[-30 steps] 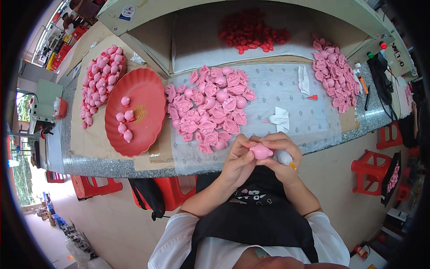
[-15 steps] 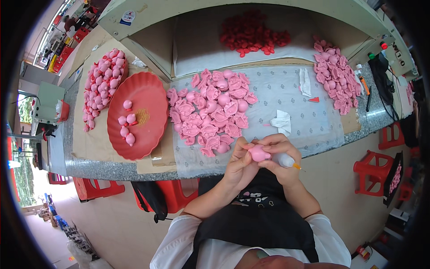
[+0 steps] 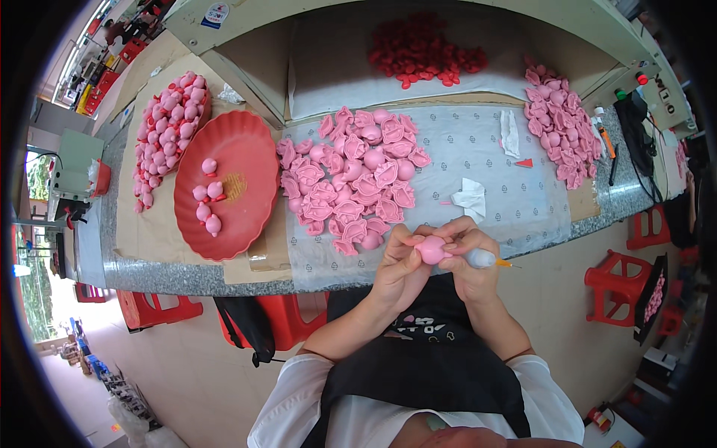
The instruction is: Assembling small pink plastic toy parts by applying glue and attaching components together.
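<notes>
Pink rounded piece point(image 3: 430, 251), pinched between your left hand point(image 3: 402, 272) and right hand point(image 3: 473, 279), likely for steadiness; the right also cradles a bottle point(image 3: 480, 258), orange tip point(image 3: 504, 263) toward three o'clock, seemingly clear. Pink petal-edged pieces point(image 3: 347, 183) lie at ten o'clock, apparently for easy reach.

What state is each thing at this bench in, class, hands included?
Left hand: pinching pink piece
Right hand: pinching pink piece, holding bottle
Bottle: orange tip pointing right
Red dish: partly filled
Central pink pile: loose
White tissue: crumpled
Red pieces: heaped
</notes>
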Demonstrator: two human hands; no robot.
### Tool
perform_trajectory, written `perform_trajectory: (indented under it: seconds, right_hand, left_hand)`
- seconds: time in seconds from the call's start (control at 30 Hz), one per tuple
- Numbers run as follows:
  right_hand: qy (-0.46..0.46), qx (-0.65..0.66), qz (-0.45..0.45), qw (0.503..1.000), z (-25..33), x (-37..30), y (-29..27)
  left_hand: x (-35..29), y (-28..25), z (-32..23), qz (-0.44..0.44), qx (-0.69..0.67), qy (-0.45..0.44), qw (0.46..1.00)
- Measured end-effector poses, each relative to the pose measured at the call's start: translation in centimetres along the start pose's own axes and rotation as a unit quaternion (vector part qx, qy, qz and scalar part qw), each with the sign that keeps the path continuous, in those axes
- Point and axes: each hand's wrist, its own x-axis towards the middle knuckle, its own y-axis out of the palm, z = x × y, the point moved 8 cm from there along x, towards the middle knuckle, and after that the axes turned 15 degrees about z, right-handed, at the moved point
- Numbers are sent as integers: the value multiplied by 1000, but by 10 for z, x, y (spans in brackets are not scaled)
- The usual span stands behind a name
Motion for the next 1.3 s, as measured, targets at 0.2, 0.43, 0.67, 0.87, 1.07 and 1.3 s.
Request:
perform_trajectory:
  seconds: [0.2,0.43,0.67,0.87,1.07,1.3]
  right_hand:
    - [37,22,-34,998,-2,-2,-3]
    - [51,36,-42,997,-5,-17,-14]
    - [156,-312,-6,937,27,15,-56]
    - [239,-531,206,787,15,33,-59]
    - [213,-428,71,875,16,30,-68]
    - [167,-200,64,963,8,29,-8]
  left_hand:
    - [-2,-4,-2,-17,67,-25,997]
    - [7,11,-16,90,499,-98,856]
    - [2,-8,-15,-38,327,-122,936]
    - [6,-9,-4,-23,134,-109,985]
    - [7,-19,2,-57,89,-125,987]
    - [7,-17,2,-58,80,-121,988]
